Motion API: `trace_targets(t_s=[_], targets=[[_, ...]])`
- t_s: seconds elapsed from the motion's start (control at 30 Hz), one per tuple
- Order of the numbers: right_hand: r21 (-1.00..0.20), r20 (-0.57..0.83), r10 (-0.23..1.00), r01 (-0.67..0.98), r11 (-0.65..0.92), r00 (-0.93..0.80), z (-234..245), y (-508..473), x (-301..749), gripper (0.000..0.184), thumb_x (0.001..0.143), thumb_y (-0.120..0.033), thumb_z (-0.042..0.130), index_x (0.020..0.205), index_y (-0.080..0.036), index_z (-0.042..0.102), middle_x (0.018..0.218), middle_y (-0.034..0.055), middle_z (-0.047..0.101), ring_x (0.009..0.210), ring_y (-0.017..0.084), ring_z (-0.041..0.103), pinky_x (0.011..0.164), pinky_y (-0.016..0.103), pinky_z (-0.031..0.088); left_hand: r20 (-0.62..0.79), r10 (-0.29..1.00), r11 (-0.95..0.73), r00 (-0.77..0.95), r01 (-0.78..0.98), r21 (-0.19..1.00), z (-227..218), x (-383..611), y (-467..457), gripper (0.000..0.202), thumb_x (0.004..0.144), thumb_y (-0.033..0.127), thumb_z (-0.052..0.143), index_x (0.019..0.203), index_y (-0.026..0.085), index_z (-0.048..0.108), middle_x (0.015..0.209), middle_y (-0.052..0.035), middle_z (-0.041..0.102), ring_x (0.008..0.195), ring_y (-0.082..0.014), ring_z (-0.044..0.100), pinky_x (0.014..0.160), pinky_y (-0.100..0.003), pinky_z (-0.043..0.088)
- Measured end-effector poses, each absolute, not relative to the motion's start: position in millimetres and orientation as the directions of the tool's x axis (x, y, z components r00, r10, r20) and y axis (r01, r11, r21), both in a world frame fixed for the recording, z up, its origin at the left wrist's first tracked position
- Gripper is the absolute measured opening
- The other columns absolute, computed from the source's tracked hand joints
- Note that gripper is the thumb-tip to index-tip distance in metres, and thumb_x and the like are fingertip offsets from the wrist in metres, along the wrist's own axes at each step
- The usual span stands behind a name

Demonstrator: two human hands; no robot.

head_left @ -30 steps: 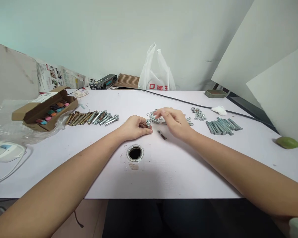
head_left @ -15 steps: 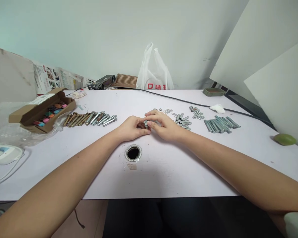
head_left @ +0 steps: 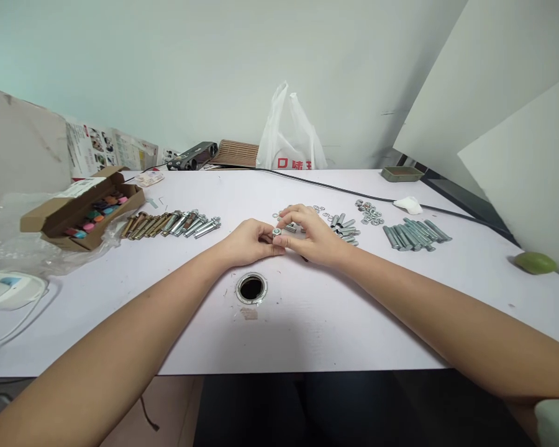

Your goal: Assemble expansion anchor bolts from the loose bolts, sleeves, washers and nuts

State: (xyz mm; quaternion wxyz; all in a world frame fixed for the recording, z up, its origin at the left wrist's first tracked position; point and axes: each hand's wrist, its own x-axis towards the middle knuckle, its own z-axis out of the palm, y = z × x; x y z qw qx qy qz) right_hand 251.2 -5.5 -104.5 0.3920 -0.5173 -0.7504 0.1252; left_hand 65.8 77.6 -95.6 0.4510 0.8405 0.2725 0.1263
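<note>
In the middle of the table, my left hand [head_left: 249, 242] is closed around a metal bolt, most of which its fingers hide. A hex nut [head_left: 276, 232] shows at the bolt's near end. My right hand [head_left: 310, 234] curls in from the other side, its thumb and index finger pinching about the nut. Just beyond the right hand lie loose washers [head_left: 319, 209] and metal sleeves [head_left: 345, 228], partly covered by the hand. Further right are a cluster of nuts [head_left: 370, 214] and a group of plain bolts [head_left: 415, 234]. Left of my hands, several assembled expansion bolts [head_left: 189, 223] lie in a row.
A round cable hole [head_left: 251, 288] opens in the table below my hands. An open cardboard box [head_left: 58, 230] of colourful items stands left on plastic wrap. A black cable [head_left: 335, 186] crosses the back, before a white plastic bag [head_left: 291, 139]. A green fruit [head_left: 535, 262] sits far right.
The right fingers have lifted and spread slightly around the nut, which now faces upward more. My left hand keeps its grip on the bolt, almost in place.
</note>
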Motion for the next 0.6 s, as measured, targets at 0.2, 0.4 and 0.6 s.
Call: trace_targets(t_s=[0.2,0.4,0.6], targets=[[-0.561,0.467,0.852,0.666,0.491,-0.234,-97.5,-12.4,255.5,0.03,0.086,-0.048,0.066,0.106,-0.026,0.071,0.132,0.0101,0.054,0.126,0.027,0.046,0.107,0.05,0.035,-0.016,0.572,-0.453,0.82,0.332,0.827,-97.8,65.0,78.4,0.03,0.074,0.043,0.071,0.072,0.014,0.065,0.062,0.0021,0.06,0.058,-0.0089,0.049,0.055,-0.023,0.033],[-0.634,0.567,0.82,0.592,0.497,-0.081,-95.8,-12.9,255.9,0.03,0.095,-0.042,0.055,0.078,-0.02,0.066,0.1,0.0075,0.069,0.101,0.021,0.06,0.096,0.043,0.043,-0.048,0.584,-0.402,0.81,0.341,0.85,-99.3,65.8,79.3,0.031,0.07,0.041,0.076,0.086,0.015,0.072,0.077,-0.0034,0.071,0.071,-0.0137,0.062,0.064,-0.024,0.045],[-0.723,0.478,0.876,0.535,0.436,-0.068,-90.4,-14.6,257.9,0.063,0.098,-0.06,0.036,0.059,-0.019,0.063,0.109,0.0103,0.069,0.115,0.024,0.057,0.105,0.044,0.038,-0.06,0.592,-0.385,0.804,0.347,0.855,-100.8,65.3,79.9,0.031,0.071,0.041,0.077,0.088,0.015,0.073,0.076,-0.0038,0.072,0.069,-0.0132,0.062,0.062,-0.023,0.045]])
